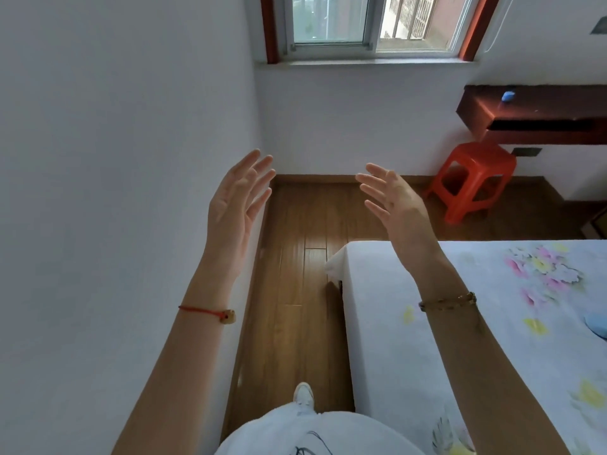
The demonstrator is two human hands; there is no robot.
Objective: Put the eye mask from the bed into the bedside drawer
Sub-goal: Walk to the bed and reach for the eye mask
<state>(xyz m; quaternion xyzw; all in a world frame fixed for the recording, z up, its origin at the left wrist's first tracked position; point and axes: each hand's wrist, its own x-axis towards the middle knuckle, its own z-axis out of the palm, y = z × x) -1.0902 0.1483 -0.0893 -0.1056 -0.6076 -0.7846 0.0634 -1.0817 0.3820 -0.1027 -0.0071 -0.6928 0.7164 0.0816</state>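
While the person stands in the narrow strip of brown wooden floor (295,257) between the white wall and the bed with the white flower-printed sheet (492,323), both arms are raised in front of the chest. The left hand (235,205) is spread wide, palm turned inward, and holds nothing; the right hand (391,200), above the bed's near corner, is likewise wide open and empty. I judge this as a ready pose ahead of any reach, since neither hand is near anything to take.

A pale blue soft shape (597,325) lies on the sheet at the far right edge of the bed, cut off by the frame; it may be the eye mask, but too little shows to be sure. No bedside drawer is clearly visible. Beyond the bed, a dark red-brown wall-mounted wooden shelf (538,110) with an open slot carries a small blue object (508,96), too small to identify, and a red plastic stool (473,178) stands beneath it.
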